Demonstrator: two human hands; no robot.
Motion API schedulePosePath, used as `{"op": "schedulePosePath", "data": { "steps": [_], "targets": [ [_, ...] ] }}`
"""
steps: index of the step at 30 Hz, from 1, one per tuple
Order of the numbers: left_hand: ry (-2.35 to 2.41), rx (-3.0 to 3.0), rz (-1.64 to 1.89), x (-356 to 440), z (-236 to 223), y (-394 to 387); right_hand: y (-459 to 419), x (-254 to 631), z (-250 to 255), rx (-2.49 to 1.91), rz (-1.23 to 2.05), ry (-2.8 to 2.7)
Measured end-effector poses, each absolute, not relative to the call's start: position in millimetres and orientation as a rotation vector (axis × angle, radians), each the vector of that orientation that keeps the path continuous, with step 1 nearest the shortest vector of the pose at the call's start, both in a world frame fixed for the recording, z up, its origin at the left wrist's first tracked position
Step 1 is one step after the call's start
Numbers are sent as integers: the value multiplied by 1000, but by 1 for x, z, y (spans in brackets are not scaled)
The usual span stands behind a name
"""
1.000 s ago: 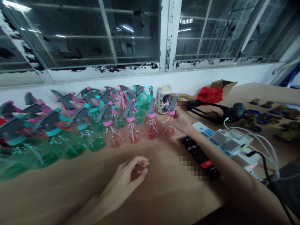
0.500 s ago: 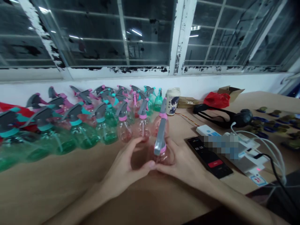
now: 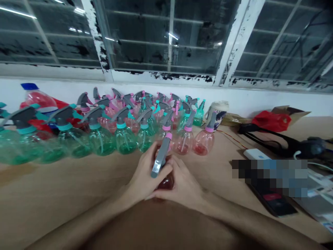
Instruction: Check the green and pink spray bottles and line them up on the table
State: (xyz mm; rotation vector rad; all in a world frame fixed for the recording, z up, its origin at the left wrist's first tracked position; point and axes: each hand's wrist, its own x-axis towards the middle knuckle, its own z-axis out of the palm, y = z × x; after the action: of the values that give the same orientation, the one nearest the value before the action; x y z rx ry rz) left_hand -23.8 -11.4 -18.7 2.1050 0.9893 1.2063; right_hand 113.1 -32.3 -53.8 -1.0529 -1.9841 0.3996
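In front of me I hold a pink spray bottle [image 3: 161, 158] between both hands; its grey spray head points toward me and its collar is pink. My left hand [image 3: 147, 170] wraps the bottle's left side, with the thumb across it just below the spray head. From the right, my right hand [image 3: 186, 184] is curled around the lower body. The fingers hide much of the pink body. Just beyond my hands stand a pink spray bottle [image 3: 183, 142] and another pink spray bottle [image 3: 204, 142] to its right. A green spray bottle [image 3: 126, 140] stands farther left.
Several more green and pink spray bottles crowd toward the wall. A patterned paper cup [image 3: 220, 111] leans at the back. On the right are red plastic [image 3: 272, 121], a black strap [image 3: 273, 137], a dark phone [image 3: 277, 203] and white cabled devices, partly blurred. A window [image 3: 161, 38] runs behind.
My left hand, earlier spread beside the bottle, has closed around it. The right hand keeps its hold. My view has turned left, so the table's things appear farther right.
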Motion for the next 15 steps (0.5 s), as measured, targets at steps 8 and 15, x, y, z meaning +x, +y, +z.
{"op": "schedulePosePath", "data": {
  "steps": [8, 15],
  "targets": [
    [912, 2037, 1259, -21, -20, 1, -22, 136, -78, -955, 480, -2118],
    [983, 2086, 1187, -21, -12, -2, -19, 180, -111, -1134, 446, -2201]
  ]
}}
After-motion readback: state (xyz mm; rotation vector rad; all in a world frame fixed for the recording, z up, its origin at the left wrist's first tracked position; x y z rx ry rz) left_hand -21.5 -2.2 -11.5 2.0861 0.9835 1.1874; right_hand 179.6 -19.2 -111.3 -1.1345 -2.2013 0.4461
